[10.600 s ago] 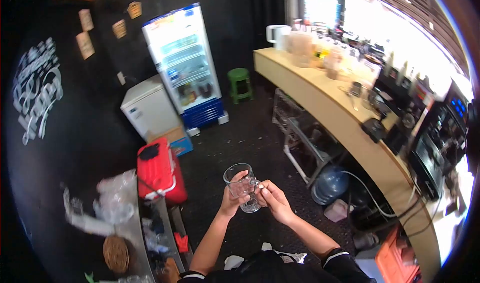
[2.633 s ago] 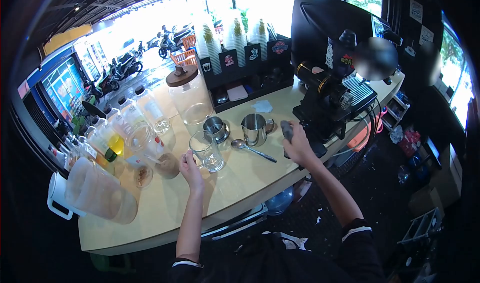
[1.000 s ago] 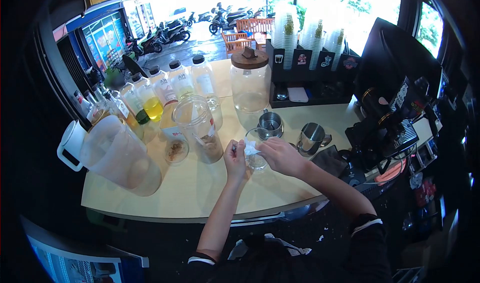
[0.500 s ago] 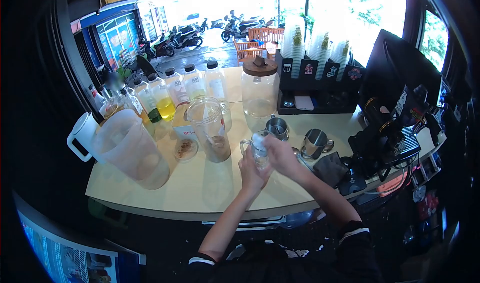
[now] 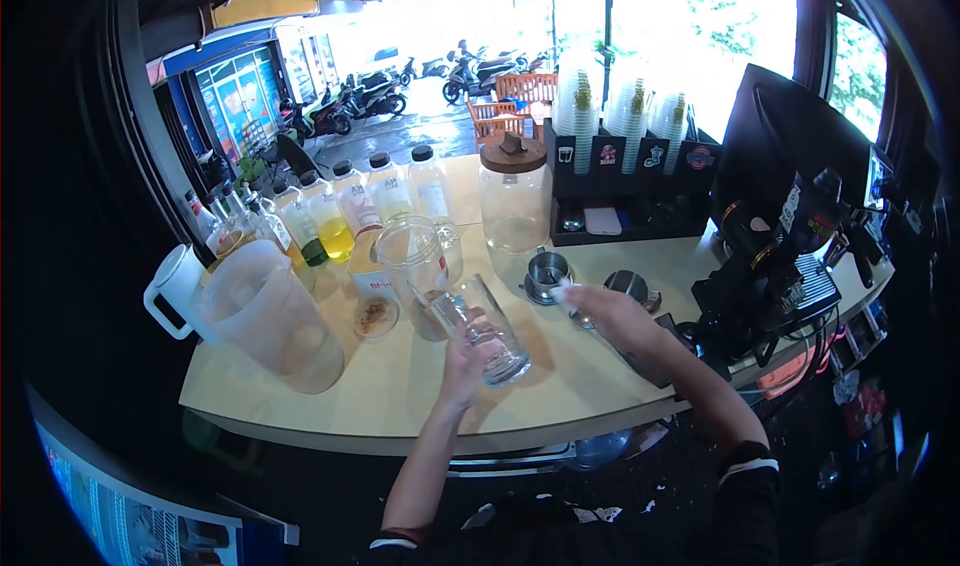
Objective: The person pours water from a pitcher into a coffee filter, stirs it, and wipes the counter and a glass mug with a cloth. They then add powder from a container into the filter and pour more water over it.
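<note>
In my left hand (image 5: 462, 371) is a clear glass mug (image 5: 505, 351), tilted over the counter with its mouth up and to the left. The fingers of that hand wrap around the handle side. My right hand (image 5: 622, 318) is closed on a small white wad (image 5: 570, 294), which could be tissue or cloth. It is apart from the mug, just right of a metal cup (image 5: 547, 274). Partly behind my right hand stands a second metal cup (image 5: 628, 286). A large clear jar (image 5: 408, 251) stands behind the mug, with a round lid (image 5: 376, 318) holding brown residue beside it.
A big translucent pitcher (image 5: 270, 316) and a white jug (image 5: 180, 286) occupy the counter's left. Several capped bottles (image 5: 330, 221) line the back, near a wooden-lidded jar (image 5: 515, 206). Stacked plastic cups (image 5: 625, 116) stand in a black holder; a coffee machine (image 5: 770, 266) is at right.
My right hand has come out of the mug's mouth and moved right with the white wad. My left hand has shifted left and lower, tipping the mug over to the left.
</note>
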`<action>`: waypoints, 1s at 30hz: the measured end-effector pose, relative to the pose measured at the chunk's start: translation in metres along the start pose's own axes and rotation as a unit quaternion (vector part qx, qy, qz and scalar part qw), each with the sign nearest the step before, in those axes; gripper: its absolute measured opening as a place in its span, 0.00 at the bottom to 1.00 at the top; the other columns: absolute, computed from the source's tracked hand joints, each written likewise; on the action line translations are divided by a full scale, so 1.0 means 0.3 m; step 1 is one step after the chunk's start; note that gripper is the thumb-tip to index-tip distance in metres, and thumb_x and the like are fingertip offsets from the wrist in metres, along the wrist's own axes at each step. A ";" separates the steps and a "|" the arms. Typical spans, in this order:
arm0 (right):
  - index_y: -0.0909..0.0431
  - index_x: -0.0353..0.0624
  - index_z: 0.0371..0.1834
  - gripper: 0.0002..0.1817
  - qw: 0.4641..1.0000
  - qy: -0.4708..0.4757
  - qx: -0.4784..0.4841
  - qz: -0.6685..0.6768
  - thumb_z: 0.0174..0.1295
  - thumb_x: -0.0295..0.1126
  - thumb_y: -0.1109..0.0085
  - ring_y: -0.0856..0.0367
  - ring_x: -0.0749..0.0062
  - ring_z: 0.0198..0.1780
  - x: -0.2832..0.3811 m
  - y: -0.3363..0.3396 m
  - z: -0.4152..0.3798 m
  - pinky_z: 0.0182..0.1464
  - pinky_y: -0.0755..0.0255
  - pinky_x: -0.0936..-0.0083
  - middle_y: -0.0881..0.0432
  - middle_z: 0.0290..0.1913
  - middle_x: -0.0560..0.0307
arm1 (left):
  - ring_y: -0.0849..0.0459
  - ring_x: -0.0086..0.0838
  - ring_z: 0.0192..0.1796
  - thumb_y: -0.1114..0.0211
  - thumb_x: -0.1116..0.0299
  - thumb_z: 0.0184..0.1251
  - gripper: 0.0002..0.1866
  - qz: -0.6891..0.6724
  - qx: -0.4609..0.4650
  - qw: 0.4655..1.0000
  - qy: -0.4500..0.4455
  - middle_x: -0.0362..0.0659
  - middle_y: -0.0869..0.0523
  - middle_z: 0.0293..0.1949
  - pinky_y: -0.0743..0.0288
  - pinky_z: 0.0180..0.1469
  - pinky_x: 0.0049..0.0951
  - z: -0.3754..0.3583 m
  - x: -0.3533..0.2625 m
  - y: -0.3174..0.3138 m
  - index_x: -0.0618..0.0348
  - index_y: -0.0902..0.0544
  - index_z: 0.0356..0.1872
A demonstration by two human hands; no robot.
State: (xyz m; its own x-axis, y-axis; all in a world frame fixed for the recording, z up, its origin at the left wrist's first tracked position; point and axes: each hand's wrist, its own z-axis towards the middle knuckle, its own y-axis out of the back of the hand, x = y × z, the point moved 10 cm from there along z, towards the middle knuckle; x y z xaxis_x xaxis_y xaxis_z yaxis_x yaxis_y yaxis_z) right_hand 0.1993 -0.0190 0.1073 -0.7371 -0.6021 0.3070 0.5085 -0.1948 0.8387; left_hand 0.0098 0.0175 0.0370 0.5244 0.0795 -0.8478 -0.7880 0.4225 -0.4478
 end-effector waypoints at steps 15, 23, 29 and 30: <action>0.26 0.41 0.57 0.28 0.973 0.211 -0.096 -0.003 0.49 0.12 0.50 0.25 0.57 0.61 0.361 0.025 0.000 0.61 0.28 0.66 0.24 0.59 0.49 | 0.21 0.27 0.51 0.30 0.79 0.46 0.44 -0.118 0.121 0.968 0.186 0.45 0.25 0.51 0.22 0.52 0.30 -0.100 0.107 -0.138 0.57 0.43 0.66; 0.21 0.34 0.44 0.12 0.937 -0.080 0.168 0.294 0.62 0.23 0.54 0.21 0.70 0.39 0.227 -0.038 0.150 0.46 0.29 0.75 0.18 0.36 0.52 | 0.19 0.29 0.46 0.29 0.73 0.41 0.39 0.061 0.210 0.957 0.192 0.44 0.21 0.46 0.23 0.51 0.32 -0.091 0.133 -0.192 0.64 0.34 0.60; 0.22 0.34 0.48 0.13 0.868 -0.127 0.187 0.442 0.62 0.21 0.52 0.23 0.78 0.46 0.182 -0.031 0.085 0.53 0.32 0.78 0.19 0.42 0.56 | 0.18 0.32 0.47 0.32 0.69 0.45 0.37 -0.040 0.246 0.943 0.222 0.47 0.21 0.47 0.23 0.51 0.32 -0.117 0.171 -0.167 0.62 0.35 0.61; 0.22 0.35 0.49 0.14 0.831 -0.160 0.160 0.509 0.62 0.20 0.53 0.23 0.77 0.46 0.153 -0.031 0.075 0.54 0.32 0.78 0.19 0.43 0.55 | 0.18 0.32 0.47 0.32 0.69 0.45 0.37 -0.041 0.244 0.943 0.221 0.47 0.21 0.47 0.23 0.51 0.32 -0.126 0.166 -0.173 0.62 0.35 0.61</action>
State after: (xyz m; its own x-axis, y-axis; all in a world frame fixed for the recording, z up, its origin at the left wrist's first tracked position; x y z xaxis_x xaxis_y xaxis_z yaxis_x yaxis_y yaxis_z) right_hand 0.1506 -0.0273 0.1236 -0.1049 -0.0825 0.9911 0.8344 0.5349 0.1328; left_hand 0.0646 -0.0345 0.0073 0.3057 -0.3103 -0.9001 -0.4524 0.7845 -0.4241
